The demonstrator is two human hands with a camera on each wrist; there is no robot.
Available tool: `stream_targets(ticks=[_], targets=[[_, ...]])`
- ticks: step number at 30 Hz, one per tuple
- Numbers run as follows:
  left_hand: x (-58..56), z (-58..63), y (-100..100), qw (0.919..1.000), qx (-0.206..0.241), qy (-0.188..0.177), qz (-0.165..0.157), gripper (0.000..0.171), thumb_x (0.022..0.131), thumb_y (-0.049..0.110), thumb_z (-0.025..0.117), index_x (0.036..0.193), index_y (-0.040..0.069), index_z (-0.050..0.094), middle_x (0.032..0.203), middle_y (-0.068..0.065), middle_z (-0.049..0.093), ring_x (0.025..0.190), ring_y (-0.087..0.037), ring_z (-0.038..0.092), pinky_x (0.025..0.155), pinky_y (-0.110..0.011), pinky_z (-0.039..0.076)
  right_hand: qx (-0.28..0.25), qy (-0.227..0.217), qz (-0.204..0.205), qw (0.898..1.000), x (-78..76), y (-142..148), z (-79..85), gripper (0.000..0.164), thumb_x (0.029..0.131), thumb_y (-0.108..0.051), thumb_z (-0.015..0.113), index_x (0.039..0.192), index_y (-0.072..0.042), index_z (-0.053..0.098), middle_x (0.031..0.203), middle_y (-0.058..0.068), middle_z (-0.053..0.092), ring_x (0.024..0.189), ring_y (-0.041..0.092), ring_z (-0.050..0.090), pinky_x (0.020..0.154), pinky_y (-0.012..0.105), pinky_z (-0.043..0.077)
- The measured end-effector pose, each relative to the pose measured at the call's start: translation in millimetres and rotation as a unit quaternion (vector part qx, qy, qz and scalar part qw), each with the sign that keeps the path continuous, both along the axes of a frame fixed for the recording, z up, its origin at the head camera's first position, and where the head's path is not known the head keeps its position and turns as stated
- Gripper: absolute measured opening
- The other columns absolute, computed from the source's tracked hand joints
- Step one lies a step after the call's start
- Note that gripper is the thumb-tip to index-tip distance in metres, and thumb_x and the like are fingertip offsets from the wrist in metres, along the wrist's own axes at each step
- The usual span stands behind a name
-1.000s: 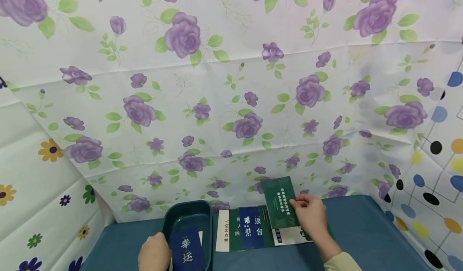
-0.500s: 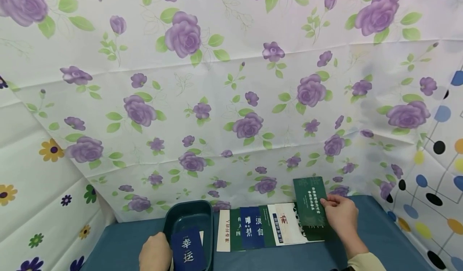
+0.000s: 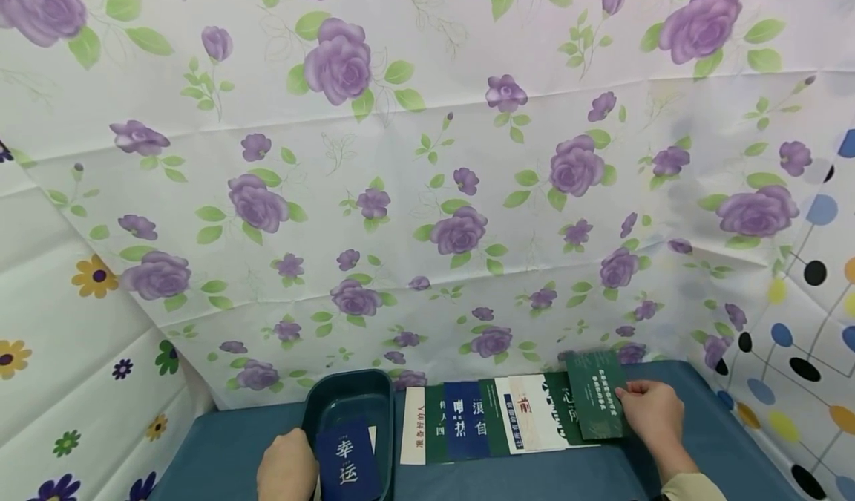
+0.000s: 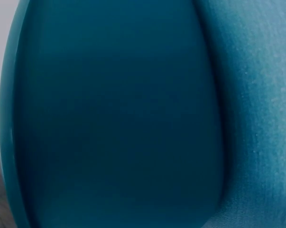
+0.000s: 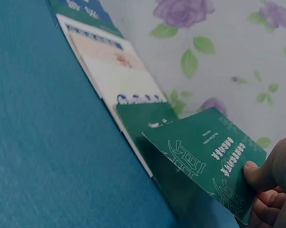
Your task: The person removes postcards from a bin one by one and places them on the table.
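Note:
In the head view my right hand [image 3: 654,416] pinches a green card [image 3: 597,395] with white lettering by its right edge. The right wrist view shows my thumb [image 5: 261,175] on the printed face, and the card tilted close over the row's right end. Overlapping cards [image 3: 461,421], green, blue and white, form that row along the back of the table. At the left, my left hand [image 3: 289,465] grips the left rim of a dark teal tray [image 3: 390,412]. A blue card [image 3: 347,462] with white characters lies in it. The left wrist view is mostly filled by the tray's side [image 4: 124,114].
A blue cloth [image 3: 494,482] covers the table. Behind it rises a white sheet [image 3: 401,152] with purple flowers, close to the row's far edge. More patterned sheets enclose the left [image 3: 40,412] and right [image 3: 824,315] sides.
My right hand has carried the green card rightward along the row and lowered it at the right end, uncovering the white and green cards. My left hand stays at the tray.

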State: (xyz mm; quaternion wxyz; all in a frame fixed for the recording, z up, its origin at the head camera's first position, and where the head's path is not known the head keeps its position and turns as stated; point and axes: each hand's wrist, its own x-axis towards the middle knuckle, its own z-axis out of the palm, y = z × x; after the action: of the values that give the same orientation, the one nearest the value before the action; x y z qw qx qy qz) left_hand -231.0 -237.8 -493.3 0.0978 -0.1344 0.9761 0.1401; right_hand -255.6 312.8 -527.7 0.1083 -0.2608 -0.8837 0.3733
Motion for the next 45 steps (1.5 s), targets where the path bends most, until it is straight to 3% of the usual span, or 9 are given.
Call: stream_targets(ticks=[8,16,23,26,33,39,45], targets=[[0.9,0.2,0,1.0000,-0.004,0.009,-0.001,0.016,0.082,0.007,0.061,0.095,-0.003,0.062,0.083,-0.019,0.059,0.073,-0.037,0.059,0.061,-0.050,0.048,0.022,-0.022,0.003,1.000,-6.3,2,-14.7,0.032,0.080,-0.026,0.070,0.096,0.001,0.068,0.091,0.016,0.065,0.082,0.036,0.058,0.060,0.044,0.046],[0.4,0.3,1,1.0000,-0.002,0.000,0.000,0.016,0.082,0.007,0.062,0.095,-0.002,0.063,0.083,-0.018,0.060,0.074,-0.036,0.059,0.061,-0.049,0.048,0.040,-0.047,0.011,0.998,-10.4,2,-27.8,0.029,0.080,-0.027,0.069,0.092,-0.001,0.068,0.093,0.017,0.064,0.073,0.029,0.060,0.053,0.039,0.046],[1.4,-0.1,0,1.0000,-0.003,0.002,-0.002,0.017,0.081,0.007,0.062,0.095,-0.003,0.062,0.084,-0.019,0.060,0.075,-0.037,0.059,0.062,-0.050,0.048,0.065,-0.046,0.020,0.997,-7.9,-1,-30.1,0.018,0.081,-0.025,0.067,0.072,-0.010,0.063,0.070,0.006,0.062,0.056,0.019,0.054,0.049,0.037,0.042],[2.2,-0.3,-1,0.9999,-0.005,0.010,-0.004,0.016,0.081,0.006,0.062,0.094,-0.003,0.062,0.084,-0.019,0.060,0.074,-0.037,0.059,0.062,-0.050,0.048,0.067,-0.051,0.012,0.996,-8.1,-4,-30.2,0.018,0.081,-0.025,0.067,0.073,-0.009,0.063,0.066,0.002,0.060,0.056,0.020,0.054,0.049,0.038,0.043],[2.9,-0.8,0,0.9998,-0.006,0.016,-0.004,0.015,0.081,0.007,0.062,0.092,-0.003,0.062,0.081,-0.018,0.059,0.072,-0.036,0.059,0.061,-0.049,0.048,0.087,-0.059,0.010,0.994,-11.4,-7,-29.6,0.027,0.081,-0.024,0.067,0.094,-0.001,0.067,0.082,0.012,0.063,0.066,0.026,0.058,0.054,0.042,0.046],[3.8,0.6,0,0.9998,-0.006,0.019,-0.005,0.016,0.081,0.007,0.062,0.092,-0.003,0.062,0.081,-0.018,0.059,0.072,-0.036,0.059,0.060,-0.050,0.048,0.098,-0.057,0.044,0.993,-11.3,-6,-29.0,0.030,0.082,-0.024,0.065,0.095,0.003,0.065,0.087,0.016,0.063,0.071,0.030,0.059,0.060,0.045,0.047],[3.8,0.8,1,0.9998,-0.007,0.020,-0.005,0.016,0.081,0.007,0.062,0.092,-0.003,0.062,0.082,-0.019,0.059,0.073,-0.036,0.059,0.061,-0.050,0.048,0.103,-0.054,0.045,0.992,-10.3,-7,-30.0,0.028,0.082,-0.021,0.064,0.093,0.004,0.064,0.084,0.016,0.062,0.069,0.029,0.059,0.059,0.045,0.047]])
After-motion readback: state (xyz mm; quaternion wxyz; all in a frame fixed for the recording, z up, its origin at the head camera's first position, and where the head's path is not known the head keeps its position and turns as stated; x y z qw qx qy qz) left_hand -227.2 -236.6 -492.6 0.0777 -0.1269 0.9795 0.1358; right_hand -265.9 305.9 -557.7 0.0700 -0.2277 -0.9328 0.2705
